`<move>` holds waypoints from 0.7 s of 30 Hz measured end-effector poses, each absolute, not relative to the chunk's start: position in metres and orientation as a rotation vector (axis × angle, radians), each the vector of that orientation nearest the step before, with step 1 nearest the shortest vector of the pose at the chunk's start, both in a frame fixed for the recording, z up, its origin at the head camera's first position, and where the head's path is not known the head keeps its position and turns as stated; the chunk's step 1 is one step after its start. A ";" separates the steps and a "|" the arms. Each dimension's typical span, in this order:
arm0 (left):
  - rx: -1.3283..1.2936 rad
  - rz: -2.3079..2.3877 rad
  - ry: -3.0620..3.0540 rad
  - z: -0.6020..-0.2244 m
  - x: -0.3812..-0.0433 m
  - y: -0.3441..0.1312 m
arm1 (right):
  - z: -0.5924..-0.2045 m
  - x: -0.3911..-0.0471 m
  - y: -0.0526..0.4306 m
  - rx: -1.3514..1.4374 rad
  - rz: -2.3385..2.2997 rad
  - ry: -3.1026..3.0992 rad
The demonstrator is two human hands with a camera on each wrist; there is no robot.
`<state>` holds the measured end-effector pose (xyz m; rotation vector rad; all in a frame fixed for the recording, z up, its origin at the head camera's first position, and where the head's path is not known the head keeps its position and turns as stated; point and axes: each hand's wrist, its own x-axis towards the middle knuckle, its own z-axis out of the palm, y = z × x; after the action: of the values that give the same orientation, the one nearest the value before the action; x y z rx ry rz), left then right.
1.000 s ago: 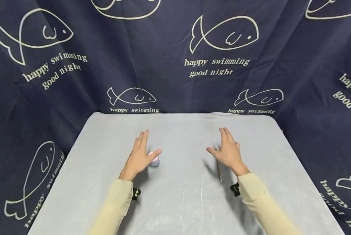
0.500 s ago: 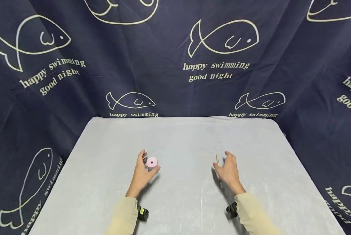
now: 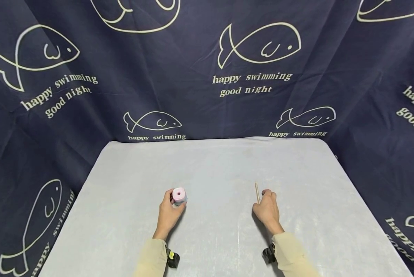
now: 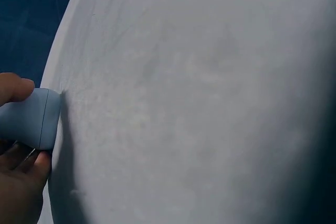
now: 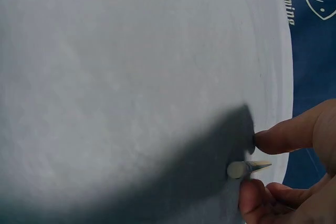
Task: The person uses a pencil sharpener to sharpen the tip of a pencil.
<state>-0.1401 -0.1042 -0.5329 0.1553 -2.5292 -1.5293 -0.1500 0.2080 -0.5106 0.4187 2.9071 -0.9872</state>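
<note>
In the head view I have the left hand [image 3: 170,214] on the left, curled round a pink-topped sharpener [image 3: 180,197], and the right hand [image 3: 267,211] on the right, bent over a pencil [image 3: 257,193] whose far end pokes past it. I judge the step to be taking hold of both. There is room between the hands; the table [image 3: 213,169] runs well beyond them to its far edge, where a curtain [image 3: 200,104] hangs.

In the left wrist view, thumb and fingers hold opposite sides of the sharpener; I can't tell whether it rests on the table.

In the right wrist view, the pencil sits between part-spread thumb and fingers, a gap on the thumb's side. The next move, I think, calls for pinching it.
</note>
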 end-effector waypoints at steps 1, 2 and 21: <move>0.154 -1.525 -2.528 -0.533 -0.140 -0.104 | -0.511 -0.150 0.208 0.418 -0.990 2.911; 0.153 -1.525 -2.525 -0.533 -0.140 -0.104 | -0.511 -0.150 0.208 0.415 -0.990 2.915; 0.150 -1.462 -2.500 -0.529 -0.143 -0.106 | -0.506 -0.150 0.215 0.480 -1.172 2.897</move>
<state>-0.1434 -0.1057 -0.5290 0.1503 -2.4995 -1.4622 -0.1497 0.2145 -0.5062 0.4805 2.8969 -1.1720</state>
